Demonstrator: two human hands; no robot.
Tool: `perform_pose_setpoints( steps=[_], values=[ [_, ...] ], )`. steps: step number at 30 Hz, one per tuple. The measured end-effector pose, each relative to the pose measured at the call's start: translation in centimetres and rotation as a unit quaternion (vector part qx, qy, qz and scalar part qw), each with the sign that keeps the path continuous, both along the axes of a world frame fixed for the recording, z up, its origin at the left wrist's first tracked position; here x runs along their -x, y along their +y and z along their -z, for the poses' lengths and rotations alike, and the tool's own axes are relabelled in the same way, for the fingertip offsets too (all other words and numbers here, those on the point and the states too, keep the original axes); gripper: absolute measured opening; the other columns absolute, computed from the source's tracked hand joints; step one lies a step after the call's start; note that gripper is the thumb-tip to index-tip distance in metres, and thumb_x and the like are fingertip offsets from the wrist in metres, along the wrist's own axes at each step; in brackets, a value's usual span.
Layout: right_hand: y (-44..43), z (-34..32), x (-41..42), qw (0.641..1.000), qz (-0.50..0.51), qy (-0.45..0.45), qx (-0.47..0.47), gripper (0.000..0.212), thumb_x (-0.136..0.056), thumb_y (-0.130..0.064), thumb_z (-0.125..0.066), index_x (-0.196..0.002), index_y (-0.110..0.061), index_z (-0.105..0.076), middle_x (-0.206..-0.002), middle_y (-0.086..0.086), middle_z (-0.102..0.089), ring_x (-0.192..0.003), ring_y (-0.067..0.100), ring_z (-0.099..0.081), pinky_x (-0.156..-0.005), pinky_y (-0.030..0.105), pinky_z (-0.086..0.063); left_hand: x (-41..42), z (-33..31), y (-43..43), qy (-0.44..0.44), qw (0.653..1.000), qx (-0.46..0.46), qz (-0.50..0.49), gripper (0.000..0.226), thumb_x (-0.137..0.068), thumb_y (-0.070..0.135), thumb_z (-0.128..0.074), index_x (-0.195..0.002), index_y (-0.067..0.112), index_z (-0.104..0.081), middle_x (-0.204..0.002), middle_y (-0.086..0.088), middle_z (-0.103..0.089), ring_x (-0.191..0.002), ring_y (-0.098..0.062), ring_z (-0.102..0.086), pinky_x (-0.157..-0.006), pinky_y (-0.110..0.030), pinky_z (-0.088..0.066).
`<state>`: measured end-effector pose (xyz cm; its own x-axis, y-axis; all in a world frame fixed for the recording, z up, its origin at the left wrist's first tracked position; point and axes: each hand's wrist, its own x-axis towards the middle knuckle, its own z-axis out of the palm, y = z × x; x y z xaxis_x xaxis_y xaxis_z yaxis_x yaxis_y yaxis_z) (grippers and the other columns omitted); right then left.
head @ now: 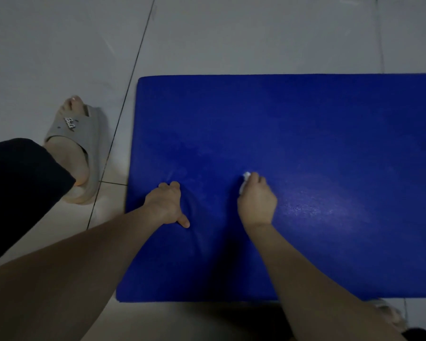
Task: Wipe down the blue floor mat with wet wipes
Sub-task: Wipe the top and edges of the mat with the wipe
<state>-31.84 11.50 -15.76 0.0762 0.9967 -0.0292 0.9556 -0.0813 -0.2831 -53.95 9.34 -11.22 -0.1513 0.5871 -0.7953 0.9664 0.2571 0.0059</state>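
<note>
**2 hands on the blue mat, 1 holding a wipe**

We see the blue mat (317, 134) lying flat on a pale tiled floor (207, 33), its left end in full view and its right end running out of the picture. Both of our hands rest on the left half, nearer the near edge than the far one.

Our right hand (257, 200) is closed round a small white wet wipe (244, 179), fingers curled tight over it and pressing it down onto the mat; only a scrap of white shows past the knuckles. To the right of that hand the surface carries a faint pale sheen.

Our left hand (166, 204) sits near the left edge, well apart from the right. Its fingers are bent and close together with the tips on the mat, the thumb stuck out toward the right hand. It grips nothing, and the mat creases in soft folds around it.

Off the mat's left edge, a foot in a grey slipper (84, 129) stands on the tiles, below a black trouser leg (17, 188).
</note>
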Motion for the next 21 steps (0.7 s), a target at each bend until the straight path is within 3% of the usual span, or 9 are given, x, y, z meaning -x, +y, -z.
perform_pose_setpoints(
  steps=[5, 9, 12, 16, 21],
  values=[
    [-1.9, -0.1, 5.9, 0.991, -0.133, -0.010, -0.004, 0.020, -0.082, -0.014, -0.079, -0.088, -0.013, -0.061, -0.070, 0.004, -0.057, -0.050, 0.016, -0.052, -0.040, 0.024, -0.029, 0.0, 0.0, 0.0, 0.007, 1.000, 0.002, 0.005, 0.105, -0.057, 0.060, -0.092, -0.136, 0.016, -0.037, -0.130, -0.009, -0.047, -0.095, -0.018, -0.049, -0.071, -0.033, -0.047],
    [-1.3, -0.6, 4.4, 0.979, -0.201, -0.020, -0.012, 0.025, -0.076, -0.014, -0.082, -0.085, -0.012, -0.059, -0.071, 0.004, -0.059, -0.052, 0.018, -0.055, -0.041, 0.026, -0.035, 0.0, -0.1, 0.1, 0.003, 1.000, 0.009, 0.002, 0.107, -0.057, 0.060, -0.093, -0.136, 0.016, -0.037, -0.131, -0.010, -0.046, -0.103, -0.022, -0.054, -0.073, -0.034, -0.049],
    [-0.1, -0.6, -0.3, 0.989, -0.138, -0.020, 0.038, 0.031, -0.068, -0.006, -0.079, -0.088, -0.012, -0.057, -0.079, 0.005, -0.062, -0.060, 0.024, -0.060, -0.044, 0.028, -0.039, 0.0, -0.2, 0.1, 0.001, 1.000, 0.009, -0.003, 0.108, -0.056, 0.060, -0.093, -0.137, 0.016, -0.037, -0.132, -0.009, -0.046, -0.108, -0.023, -0.055, -0.075, -0.034, -0.050],
    [1.9, -0.5, -9.2, 0.995, 0.012, -0.044, 0.084, 0.017, -0.091, -0.013, -0.060, -0.107, -0.016, -0.055, -0.104, 0.005, -0.063, -0.080, 0.026, -0.064, -0.057, 0.034, -0.049, -0.1, -0.3, 0.1, 0.000, 1.000, 0.008, -0.007, 0.108, -0.055, 0.060, -0.094, -0.136, 0.017, -0.037, -0.132, -0.008, -0.046, -0.105, -0.021, -0.054, -0.075, -0.033, -0.050],
    [3.4, -0.4, -13.4, 0.986, 0.158, -0.042, 0.044, 0.019, -0.102, -0.018, -0.055, -0.109, -0.002, -0.049, -0.105, 0.022, -0.062, -0.078, 0.037, -0.062, -0.055, 0.035, -0.036, -0.3, -0.2, 0.1, 0.001, 1.000, 0.009, -0.007, 0.109, -0.055, 0.059, -0.094, -0.138, 0.017, -0.036, -0.132, -0.008, -0.046, -0.105, -0.021, -0.054, -0.077, -0.034, -0.052]
  ],
)
